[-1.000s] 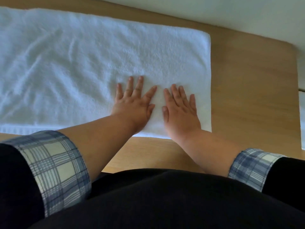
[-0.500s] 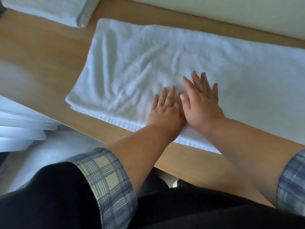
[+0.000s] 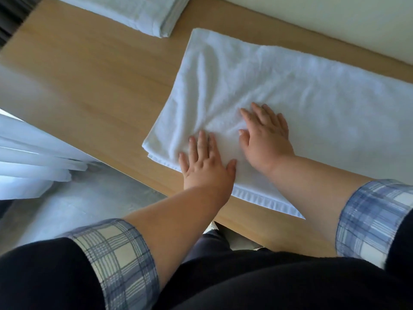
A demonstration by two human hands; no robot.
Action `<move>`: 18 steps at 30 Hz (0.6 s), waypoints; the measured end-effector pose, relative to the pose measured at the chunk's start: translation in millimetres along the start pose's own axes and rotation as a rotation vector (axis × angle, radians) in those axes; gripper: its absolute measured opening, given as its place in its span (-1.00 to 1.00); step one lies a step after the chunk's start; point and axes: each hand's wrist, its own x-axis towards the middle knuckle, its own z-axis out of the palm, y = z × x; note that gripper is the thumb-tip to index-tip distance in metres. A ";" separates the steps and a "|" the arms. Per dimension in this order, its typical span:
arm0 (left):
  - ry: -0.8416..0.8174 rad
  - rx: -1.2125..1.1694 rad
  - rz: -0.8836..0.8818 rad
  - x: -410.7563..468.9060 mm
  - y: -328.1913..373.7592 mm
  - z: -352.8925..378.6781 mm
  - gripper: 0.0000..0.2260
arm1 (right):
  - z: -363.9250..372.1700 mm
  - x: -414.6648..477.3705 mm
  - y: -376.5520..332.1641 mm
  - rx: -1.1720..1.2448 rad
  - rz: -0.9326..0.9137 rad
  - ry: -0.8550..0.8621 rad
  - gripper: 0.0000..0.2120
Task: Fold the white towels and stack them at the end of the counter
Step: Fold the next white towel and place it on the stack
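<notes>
I'm pressing my left hand (image 3: 207,166) and right hand (image 3: 266,142) flat on the white terry towel (image 3: 312,90), fingers (image 3: 202,144) straight, gripping nothing. It's lying wrinkled, rectangular, on the wooden tabletop (image 3: 100,86), long axis running along the wall (image 3: 335,19), short end pointing toward the folded stack (image 3: 138,12).

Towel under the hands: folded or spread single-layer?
Folded at least once: the towel shows two stacked edges at its near left corner. Left hand and right hand press flat on it.
</notes>
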 end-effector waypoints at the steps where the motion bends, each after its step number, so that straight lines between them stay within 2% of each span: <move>1: 0.041 -0.034 0.011 3.1 -4.2 -4.9 -0.33 | -1.3 0.8 0.1 -0.013 -0.009 0.044 -0.52; 4: 0.158 -0.094 0.123 21.9 -7.6 -25.2 -0.49 | -12.3 25.8 -2.1 0.050 0.070 0.111 -0.62; 7: 0.145 -0.124 0.336 49.5 4.4 -40.3 -0.54 | -15.2 47.2 -3.8 0.112 0.140 0.141 -0.64; 12: 0.003 -0.094 0.400 114.8 28.4 -52.7 -0.45 | 3.7 45.7 -8.5 -0.040 0.262 -0.045 -0.29; 16: -0.084 -0.007 0.517 159.8 43.6 -57.6 -0.48 | 6.3 49.8 -10.2 -0.095 0.273 -0.060 -0.19; 18: -0.088 0.078 0.493 179.6 43.9 -58.3 -0.47 | 7.4 48.5 -10.4 -0.139 0.268 -0.059 -0.20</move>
